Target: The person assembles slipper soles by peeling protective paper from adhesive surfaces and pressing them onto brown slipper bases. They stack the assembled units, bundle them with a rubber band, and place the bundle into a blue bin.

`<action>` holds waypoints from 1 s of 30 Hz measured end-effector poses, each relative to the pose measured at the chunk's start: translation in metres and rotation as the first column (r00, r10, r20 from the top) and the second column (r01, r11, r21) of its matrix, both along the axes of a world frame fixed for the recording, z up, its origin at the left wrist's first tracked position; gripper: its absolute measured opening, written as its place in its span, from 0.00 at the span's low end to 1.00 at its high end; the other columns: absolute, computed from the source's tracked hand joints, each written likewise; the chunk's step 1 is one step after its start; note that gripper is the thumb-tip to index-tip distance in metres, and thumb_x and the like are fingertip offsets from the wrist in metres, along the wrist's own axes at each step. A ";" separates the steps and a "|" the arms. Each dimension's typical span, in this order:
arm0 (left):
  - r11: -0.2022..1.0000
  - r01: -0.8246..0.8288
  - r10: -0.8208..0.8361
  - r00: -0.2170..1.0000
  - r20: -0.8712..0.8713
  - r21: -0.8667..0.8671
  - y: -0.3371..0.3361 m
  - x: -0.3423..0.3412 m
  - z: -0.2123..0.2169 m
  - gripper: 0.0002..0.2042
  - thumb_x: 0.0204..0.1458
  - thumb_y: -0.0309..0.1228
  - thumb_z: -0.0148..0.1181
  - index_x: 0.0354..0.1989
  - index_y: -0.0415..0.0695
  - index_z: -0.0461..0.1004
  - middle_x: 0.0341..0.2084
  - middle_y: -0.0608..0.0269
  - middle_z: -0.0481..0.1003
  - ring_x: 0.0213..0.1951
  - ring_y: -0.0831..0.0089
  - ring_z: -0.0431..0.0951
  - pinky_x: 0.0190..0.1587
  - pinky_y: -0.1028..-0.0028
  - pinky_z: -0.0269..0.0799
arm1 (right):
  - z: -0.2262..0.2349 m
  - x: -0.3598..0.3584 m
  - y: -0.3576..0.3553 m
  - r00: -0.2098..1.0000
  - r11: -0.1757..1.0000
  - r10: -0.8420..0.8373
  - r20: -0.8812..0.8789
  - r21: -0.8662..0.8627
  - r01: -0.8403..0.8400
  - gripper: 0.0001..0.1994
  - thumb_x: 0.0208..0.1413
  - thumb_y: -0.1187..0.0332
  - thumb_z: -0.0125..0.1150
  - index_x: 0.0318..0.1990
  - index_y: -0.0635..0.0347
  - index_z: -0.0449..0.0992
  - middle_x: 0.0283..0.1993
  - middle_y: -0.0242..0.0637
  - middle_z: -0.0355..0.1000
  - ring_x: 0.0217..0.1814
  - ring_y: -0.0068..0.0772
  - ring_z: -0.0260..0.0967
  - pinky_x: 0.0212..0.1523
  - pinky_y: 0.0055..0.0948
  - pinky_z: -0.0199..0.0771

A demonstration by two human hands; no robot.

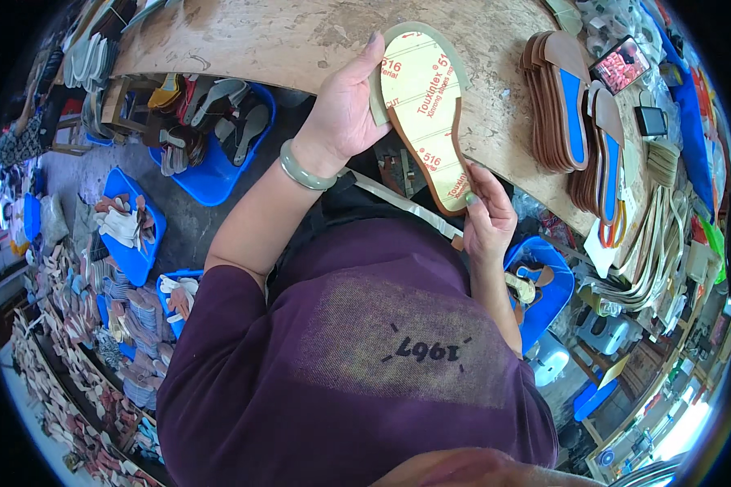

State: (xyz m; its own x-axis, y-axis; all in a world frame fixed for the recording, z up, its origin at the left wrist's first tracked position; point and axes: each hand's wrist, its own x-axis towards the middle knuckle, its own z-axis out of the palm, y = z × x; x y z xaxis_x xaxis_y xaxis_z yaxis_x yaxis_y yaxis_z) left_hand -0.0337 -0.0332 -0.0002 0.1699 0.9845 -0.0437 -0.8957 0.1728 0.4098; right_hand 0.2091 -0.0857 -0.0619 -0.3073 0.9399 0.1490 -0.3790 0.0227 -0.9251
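Observation:
Between my two hands is a shoe insole [427,105], its pale yellow printed face turned up. A greenish strip edges its wide end, and a brown strip runs along the narrow end. My left hand [343,101] grips the wide end at its left side, thumb along the edge, with a pale bangle on the wrist. At the narrow end, my right hand [487,209] pinches the brown edge between thumb and fingers. The insole is held over the near edge of the wooden table [300,36].
Stacked brown insoles with blue patches [575,118] stand on the table's right, beside a phone [621,65] and a bundle of pale strips [658,243]. Blue bins [211,174] with shoe parts sit below left; another blue bin [548,296] is by my right arm.

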 end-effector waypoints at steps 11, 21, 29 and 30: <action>0.999 -0.008 0.016 0.980 -0.197 0.044 -0.002 -0.001 -0.001 0.14 0.63 0.30 0.49 0.53 0.36 0.67 0.46 0.54 0.75 0.48 0.67 0.78 0.53 0.66 0.76 | 0.016 -0.001 0.007 0.991 0.988 0.120 0.054 -0.100 -0.114 0.22 0.57 0.78 0.50 0.60 0.71 0.64 0.59 0.50 0.68 0.61 0.38 0.66 0.62 0.35 0.64; 0.998 0.032 -0.018 0.973 -0.230 0.056 0.002 0.009 0.007 0.22 0.64 0.36 0.47 0.60 0.33 0.60 0.55 0.49 0.69 0.57 0.62 0.71 0.60 0.61 0.68 | 0.062 -0.043 0.081 0.987 0.982 0.118 0.105 -0.161 -0.101 0.23 0.53 0.76 0.63 0.57 0.68 0.69 0.43 0.36 0.74 0.41 0.20 0.71 0.39 0.19 0.71; 0.994 -0.111 0.102 0.955 -0.277 -0.016 -0.019 0.038 -0.004 0.24 0.63 0.41 0.49 0.62 0.40 0.60 0.56 0.57 0.69 0.56 0.65 0.71 0.59 0.64 0.66 | 0.056 -0.060 0.081 0.995 0.994 -0.001 0.101 -0.106 0.012 0.15 0.56 0.73 0.63 0.50 0.68 0.74 0.39 0.32 0.76 0.37 0.18 0.71 0.36 0.17 0.72; 0.992 -0.122 0.113 0.945 -0.308 -0.010 -0.017 0.039 -0.005 0.24 0.63 0.41 0.48 0.63 0.40 0.59 0.56 0.58 0.69 0.57 0.65 0.70 0.60 0.63 0.65 | 0.057 -0.059 0.081 0.995 0.992 0.004 0.096 -0.124 0.008 0.15 0.57 0.72 0.61 0.50 0.68 0.74 0.40 0.34 0.76 0.37 0.19 0.72 0.38 0.18 0.72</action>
State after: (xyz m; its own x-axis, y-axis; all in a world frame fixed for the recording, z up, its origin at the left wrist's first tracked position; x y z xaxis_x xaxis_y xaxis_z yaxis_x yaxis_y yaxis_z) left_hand 0.0050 -0.0505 -0.0056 0.0268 0.9943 -0.1034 -0.7424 0.0891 0.6640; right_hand 0.1501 -0.0043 -0.0052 -0.3125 0.9499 0.0011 -0.2883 -0.0937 -0.9530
